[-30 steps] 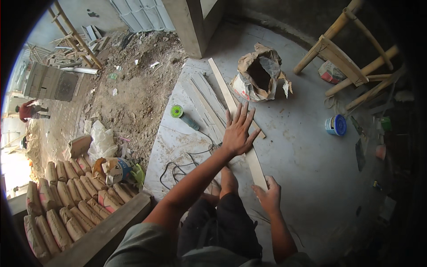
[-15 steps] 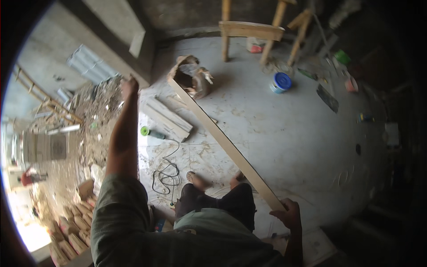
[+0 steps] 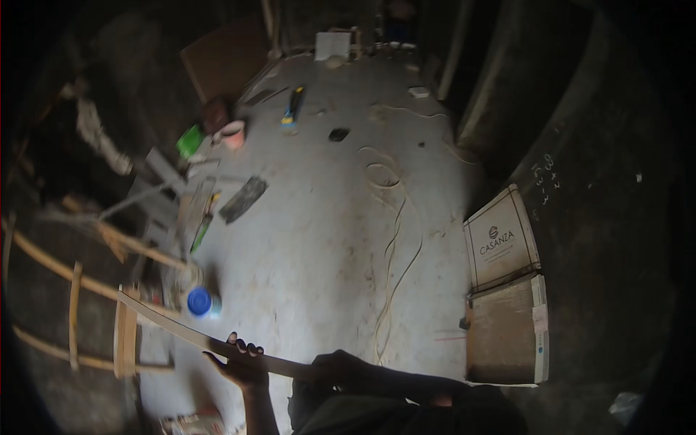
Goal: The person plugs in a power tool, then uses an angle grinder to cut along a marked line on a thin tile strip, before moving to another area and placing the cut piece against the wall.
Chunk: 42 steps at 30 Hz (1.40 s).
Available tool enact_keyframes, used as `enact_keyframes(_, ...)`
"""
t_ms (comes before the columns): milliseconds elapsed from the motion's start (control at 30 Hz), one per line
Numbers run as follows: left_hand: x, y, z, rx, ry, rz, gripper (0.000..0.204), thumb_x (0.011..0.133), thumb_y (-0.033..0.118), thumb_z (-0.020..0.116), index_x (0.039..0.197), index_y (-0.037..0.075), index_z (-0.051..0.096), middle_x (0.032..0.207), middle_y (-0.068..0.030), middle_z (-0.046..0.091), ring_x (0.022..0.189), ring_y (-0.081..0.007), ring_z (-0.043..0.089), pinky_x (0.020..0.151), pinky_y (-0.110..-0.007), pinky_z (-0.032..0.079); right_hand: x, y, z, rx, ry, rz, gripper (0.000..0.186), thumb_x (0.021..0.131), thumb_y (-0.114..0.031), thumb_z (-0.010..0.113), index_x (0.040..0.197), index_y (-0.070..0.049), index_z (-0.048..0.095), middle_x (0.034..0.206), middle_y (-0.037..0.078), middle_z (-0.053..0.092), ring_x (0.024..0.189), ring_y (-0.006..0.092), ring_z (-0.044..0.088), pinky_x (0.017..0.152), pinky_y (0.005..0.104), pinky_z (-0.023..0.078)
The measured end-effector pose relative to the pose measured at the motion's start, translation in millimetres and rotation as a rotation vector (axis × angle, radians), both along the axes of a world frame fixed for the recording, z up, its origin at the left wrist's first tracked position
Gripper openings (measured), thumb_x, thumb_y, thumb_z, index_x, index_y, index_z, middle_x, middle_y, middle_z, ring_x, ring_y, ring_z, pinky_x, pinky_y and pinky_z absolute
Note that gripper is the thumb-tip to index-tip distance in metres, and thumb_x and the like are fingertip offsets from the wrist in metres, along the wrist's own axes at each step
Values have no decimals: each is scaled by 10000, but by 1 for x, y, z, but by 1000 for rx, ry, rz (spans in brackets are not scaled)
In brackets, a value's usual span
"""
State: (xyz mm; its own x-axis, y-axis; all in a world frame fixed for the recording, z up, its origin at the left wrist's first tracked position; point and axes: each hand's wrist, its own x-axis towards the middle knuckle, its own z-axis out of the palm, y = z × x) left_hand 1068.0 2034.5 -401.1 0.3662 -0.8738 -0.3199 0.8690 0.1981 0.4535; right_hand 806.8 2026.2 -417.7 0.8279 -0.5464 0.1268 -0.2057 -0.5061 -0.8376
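Note:
A long, narrow, flat tan strip (image 3: 174, 326) slants across the lower left, its far end over the wooden frame there. My left hand (image 3: 248, 368) grips it from below, fingertips curled over the upper edge and thumb along the near side. My right hand (image 3: 335, 368) is closed on the strip's near end, close to my body. Shadow hides most of the right fingers. Beyond the strip, a bucket with a blue lid (image 3: 200, 301) stands on the floor.
A wooden stand (image 3: 76, 312) is at the left. Cardboard boxes (image 3: 504, 239) lean at the right. A pale cable (image 3: 395, 250) snakes over the grey floor (image 3: 304, 239). A dark slab (image 3: 244, 199), a green container (image 3: 190, 141) and a pink bucket (image 3: 233, 135) lie or stand further off.
My view has swung to the right, toward the boxes and cable. My left hand, earlier stretched out away from the strip, now grips it. My right hand keeps hold of the strip.

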Motion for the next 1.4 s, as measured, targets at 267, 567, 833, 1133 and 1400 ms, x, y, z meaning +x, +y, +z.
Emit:
enact_keyframes(267,-26,-404,-30,50,-214,-143,738,889,822,420,1140,145,574,931,11,571,698,-159,482,607,-319,400,-120,-274,-39,83,37,-264,212,1001,-245,589,1161,-138,677,973,93,694,812,302,693,731,389,562)
enact_keyframes(567,-223,-951,67,-745,-157,-612,918,929,812,213,1115,6,612,961,-112,581,834,-292,533,776,-442,450,-372,-476,2,686,-255,-958,204,853,-116,825,900,38,700,745,89,712,663,131,693,582,289,544)
enact_keyframes(833,-563,-1067,57,-237,-376,-762,803,1027,619,441,1563,39,295,1491,-246,489,1289,-479,551,1097,-600,438,-577,-698,-2,736,-142,-1195,225,857,-153,812,945,34,722,745,77,699,641,120,680,538,261,522)
enact_keyframes(1133,-781,-1255,0,-393,-802,-1032,521,1078,219,510,1508,-27,350,1546,-180,444,1328,-445,539,1051,-527,521,-724,-847,-23,749,-313,-1360,248,939,-199,762,1085,-4,715,904,64,722,754,127,701,651,275,559)
enact_keyframes(1400,-1044,-1366,36,-388,-528,-1362,576,1080,244,520,1557,14,293,1597,-205,381,1354,-458,509,1158,-543,399,-819,-918,-60,657,-381,-1724,296,946,-201,752,1159,3,729,936,83,736,826,149,699,737,300,565)
